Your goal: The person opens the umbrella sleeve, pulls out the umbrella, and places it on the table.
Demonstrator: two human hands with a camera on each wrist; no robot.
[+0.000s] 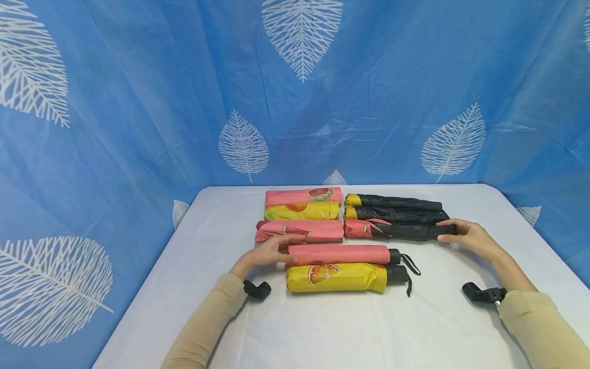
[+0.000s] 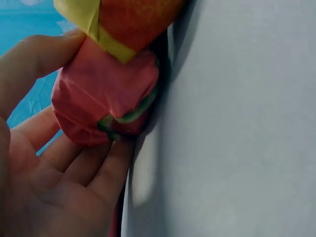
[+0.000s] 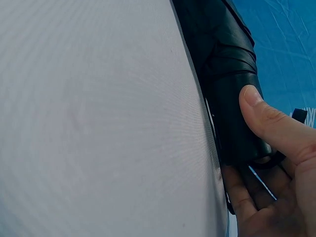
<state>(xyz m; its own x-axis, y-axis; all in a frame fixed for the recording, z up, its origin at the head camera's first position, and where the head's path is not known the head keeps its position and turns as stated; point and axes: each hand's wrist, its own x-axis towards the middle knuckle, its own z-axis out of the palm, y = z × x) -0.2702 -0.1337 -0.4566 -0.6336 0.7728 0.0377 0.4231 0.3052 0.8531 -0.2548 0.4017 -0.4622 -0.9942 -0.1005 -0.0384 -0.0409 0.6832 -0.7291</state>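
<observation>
Beige sleeves, an umbrella at each hand

Left hand holds a pink umbrella by its left end, between thumb and fingers. Right of that hand, just nearer, lies a yellow umbrella. Well apart, the right hand grips a black umbrella's handle. Each is probably light, soft and slippery over a stiff core; the handle likely gives the surest hold.
</observation>
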